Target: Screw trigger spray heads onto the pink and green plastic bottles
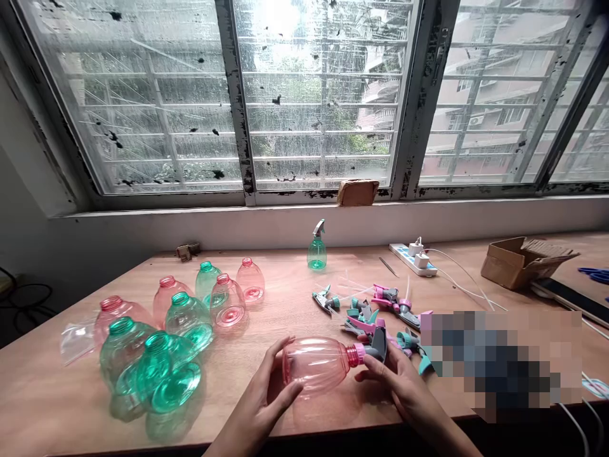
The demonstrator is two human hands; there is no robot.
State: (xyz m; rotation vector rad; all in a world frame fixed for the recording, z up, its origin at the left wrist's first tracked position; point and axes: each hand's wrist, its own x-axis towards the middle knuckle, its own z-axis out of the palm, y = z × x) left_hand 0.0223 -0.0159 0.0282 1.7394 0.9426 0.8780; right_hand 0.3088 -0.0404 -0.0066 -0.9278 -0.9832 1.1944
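A clear pink spray bottle (316,363) lies on its side in the air just over the near part of the table. My left hand (269,390) is closed around its base end, thumb in front and fingers behind. At the neck, a grey and pink trigger spray head (377,346) sits on the bottle's mouth. My right hand (397,381) grips this head, with the thumb side at the pink collar. How tightly the collar is screwed cannot be seen. Behind the right hand lie several loose trigger heads (361,317) in pink, teal and grey, some with thin tubes.
Several green bottles (183,320) and pink bottles (228,301) without heads stand at left, beside a plastic bag (77,343). A complete green spray bottle (316,254) stands near the wall. A power strip (413,259), cables and a cardboard box (521,263) are at right; a blurred patch covers the right front.
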